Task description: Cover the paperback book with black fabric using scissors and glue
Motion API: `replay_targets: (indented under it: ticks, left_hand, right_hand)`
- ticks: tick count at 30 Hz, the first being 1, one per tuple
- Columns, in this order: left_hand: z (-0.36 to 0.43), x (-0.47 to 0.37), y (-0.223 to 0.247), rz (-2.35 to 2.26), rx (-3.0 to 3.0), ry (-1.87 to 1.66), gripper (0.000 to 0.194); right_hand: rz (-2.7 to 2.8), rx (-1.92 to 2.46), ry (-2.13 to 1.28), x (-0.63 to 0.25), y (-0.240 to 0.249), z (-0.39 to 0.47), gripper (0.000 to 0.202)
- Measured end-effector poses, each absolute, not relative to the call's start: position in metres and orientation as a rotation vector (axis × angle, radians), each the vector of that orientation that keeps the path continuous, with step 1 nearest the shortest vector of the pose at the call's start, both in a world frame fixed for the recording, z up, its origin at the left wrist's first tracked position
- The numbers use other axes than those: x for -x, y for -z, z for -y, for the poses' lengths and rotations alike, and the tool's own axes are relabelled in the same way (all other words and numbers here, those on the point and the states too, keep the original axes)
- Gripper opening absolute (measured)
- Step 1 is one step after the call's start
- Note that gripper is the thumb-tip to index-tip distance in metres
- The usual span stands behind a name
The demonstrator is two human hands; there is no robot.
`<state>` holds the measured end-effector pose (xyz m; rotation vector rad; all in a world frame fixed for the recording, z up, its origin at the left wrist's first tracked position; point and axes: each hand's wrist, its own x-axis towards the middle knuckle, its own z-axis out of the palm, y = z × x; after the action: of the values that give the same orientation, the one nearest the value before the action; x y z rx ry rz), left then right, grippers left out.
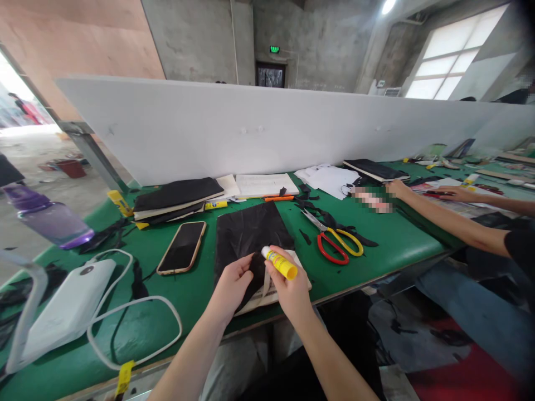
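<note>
My right hand [291, 284] is closed around a yellow glue stick [281, 263], its white end pointing up and left. Pinched in my left hand [235, 284] is a piece of black fabric [256, 273], close to the glue stick's white end. Whether the glue touches the fabric I cannot tell. Beneath both hands lies a book [263, 301] with pale pages, partly covered by a black sheet [246, 225]. Red-and-yellow scissors [330, 234] rest with blades apart to the right, and a phone [182, 248] lies to the left.
Black-covered books [179, 195] are stacked at the back left, before a white partition [234, 133]. A power bank [69, 312] with a white cable and a purple bottle [48, 217] occupy the left side. Another person's arm [451, 217] reaches over the green table [401, 239] at right.
</note>
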<state>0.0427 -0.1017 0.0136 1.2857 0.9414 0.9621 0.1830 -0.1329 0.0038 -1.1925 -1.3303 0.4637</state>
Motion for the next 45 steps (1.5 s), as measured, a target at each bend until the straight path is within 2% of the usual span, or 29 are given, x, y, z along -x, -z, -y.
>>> replay_targets:
  ticks: [3,6,11,22,29,38,45]
  left_hand:
    - [0.105,-0.043,-0.017,-0.869,-1.202,-0.953,0.05]
    - [0.105,-0.042,-0.018,-0.82,-1.159,-0.943,0.05]
    - [0.103,-0.04,-0.016,-0.891,-1.265,-0.96,0.055]
    - [0.1,-0.04,-0.011,-1.034,-1.419,-0.957,0.054]
    - [0.106,-0.041,-0.02,-0.978,-1.469,-0.909,0.047]
    - [0.103,-0.043,-0.017,-0.965,-1.206,-0.986,0.058]
    - [0.106,-0.043,-0.015,-0.956,-1.267,-0.994,0.059]
  right_hand:
    - [1.096,1.104,-0.69,-0.187,-0.007,0.131,0.037]
    - [1.031,1.049,-0.845,-0.189,-0.008,0.132,0.032]
    - [1.324,1.142,-0.706,-0.182,-0.006,0.138,0.022]
    - [1.487,1.135,-0.522,-0.182,-0.003,0.14,0.028]
    - [1.378,1.155,-0.446,-0.184,-0.007,0.137,0.03]
    - [1.073,1.139,-0.674,-0.183,-0.008,0.139,0.032]
    - [0.951,1.053,-0.593,-0.184,-0.003,0.132,0.042]
